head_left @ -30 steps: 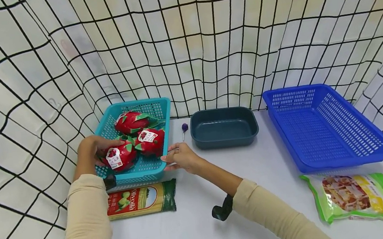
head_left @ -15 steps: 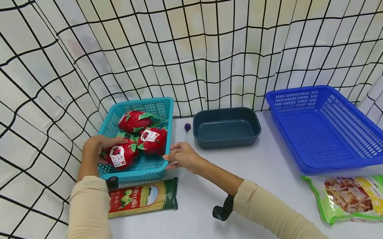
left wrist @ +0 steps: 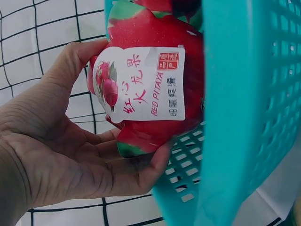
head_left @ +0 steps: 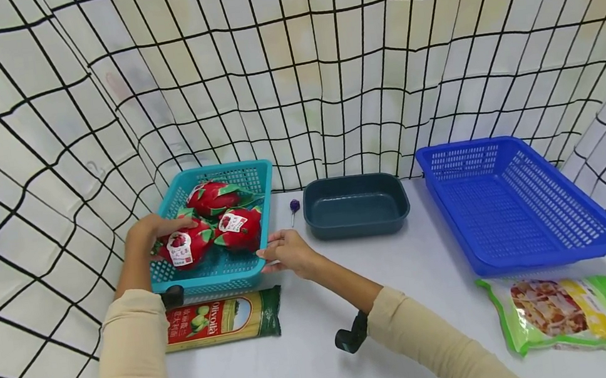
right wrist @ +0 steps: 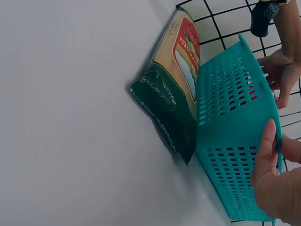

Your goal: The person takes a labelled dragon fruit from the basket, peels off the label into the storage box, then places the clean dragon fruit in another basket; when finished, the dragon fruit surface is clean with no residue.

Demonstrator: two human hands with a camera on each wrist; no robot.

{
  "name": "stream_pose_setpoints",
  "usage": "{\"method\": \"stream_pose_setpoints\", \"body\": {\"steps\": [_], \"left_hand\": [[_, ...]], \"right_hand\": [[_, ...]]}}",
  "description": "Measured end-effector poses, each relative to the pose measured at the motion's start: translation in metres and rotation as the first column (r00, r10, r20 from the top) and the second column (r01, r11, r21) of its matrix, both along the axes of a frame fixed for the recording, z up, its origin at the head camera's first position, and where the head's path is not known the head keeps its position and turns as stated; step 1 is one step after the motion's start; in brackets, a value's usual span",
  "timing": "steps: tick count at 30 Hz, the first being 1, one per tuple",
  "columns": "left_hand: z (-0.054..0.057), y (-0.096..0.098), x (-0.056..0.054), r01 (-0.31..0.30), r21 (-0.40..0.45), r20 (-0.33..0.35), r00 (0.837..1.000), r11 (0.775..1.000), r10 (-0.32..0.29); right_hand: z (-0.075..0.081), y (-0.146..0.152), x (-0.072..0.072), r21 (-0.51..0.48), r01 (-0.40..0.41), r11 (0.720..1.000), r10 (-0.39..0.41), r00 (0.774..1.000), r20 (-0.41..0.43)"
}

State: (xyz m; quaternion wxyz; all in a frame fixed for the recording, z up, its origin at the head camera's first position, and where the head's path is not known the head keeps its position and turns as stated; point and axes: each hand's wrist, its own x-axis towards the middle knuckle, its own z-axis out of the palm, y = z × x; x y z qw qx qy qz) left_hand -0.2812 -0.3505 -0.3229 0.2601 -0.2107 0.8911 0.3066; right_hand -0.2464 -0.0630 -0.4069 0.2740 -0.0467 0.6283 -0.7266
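In the head view a turquoise basket (head_left: 265,184) holds three red dragon fruits with green-tipped scales and white labels. My left hand (head_left: 150,231) reaches over its left side and grips the front-left dragon fruit (head_left: 192,243). In the left wrist view, the thumb of my left hand (left wrist: 80,150) lies on one side of this fruit and the fingers curl around the other. One dragon fruit (head_left: 210,198) sits behind it and another dragon fruit (head_left: 242,229) to its right. With thumb and fingers, my right hand (head_left: 291,253) pinches the basket's rim near the front right corner.
A green-ended spaghetti pack (head_left: 222,318) lies before the basket. To the right are a purple lollipop (head_left: 294,205), a dark teal tub (head_left: 358,223) and a large blue basket (head_left: 510,208). A green-edged food bag (head_left: 573,310) lies front right. Black netting (head_left: 320,95) hangs around.
The held dragon fruit has shifted slightly away from the basket's front rim, with my left hand still around it. My right hand stays on the rim. The head view has moved a little.
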Motion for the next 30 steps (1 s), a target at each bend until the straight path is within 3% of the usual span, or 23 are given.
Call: {"method": "stream_pose_setpoints", "body": {"steps": [5, 8, 14, 21, 30], "left_hand": [[0.007, -0.002, 0.002, 0.032, -0.009, -0.102, 0.994, 0.999, -0.032], [0.010, 0.000, 0.002, -0.013, 0.009, -0.167, 0.986, 1.000, 0.014], [0.017, 0.009, 0.006, -0.041, -0.016, -0.280, 0.960, 0.999, 0.035], [0.019, 0.019, 0.011, -0.066, 0.161, -0.347, 0.930, 0.985, 0.118], [0.035, 0.050, 0.017, 0.017, 0.348, -0.373, 0.920, 0.937, 0.122]], "right_hand": [[0.003, 0.000, 0.000, 0.005, 0.000, 1.000, 0.000, 1.000, 0.006], [0.005, 0.000, 0.001, 0.012, 0.006, 1.000, -0.006, 1.000, 0.006], [0.007, 0.001, 0.001, 0.037, 0.001, 0.999, -0.002, 1.000, 0.027], [0.010, 0.018, 0.001, 0.024, -0.079, 0.997, 0.077, 0.994, 0.082], [0.021, 0.067, -0.007, 0.105, -0.127, 0.986, 0.130, 0.991, -0.023]]}}
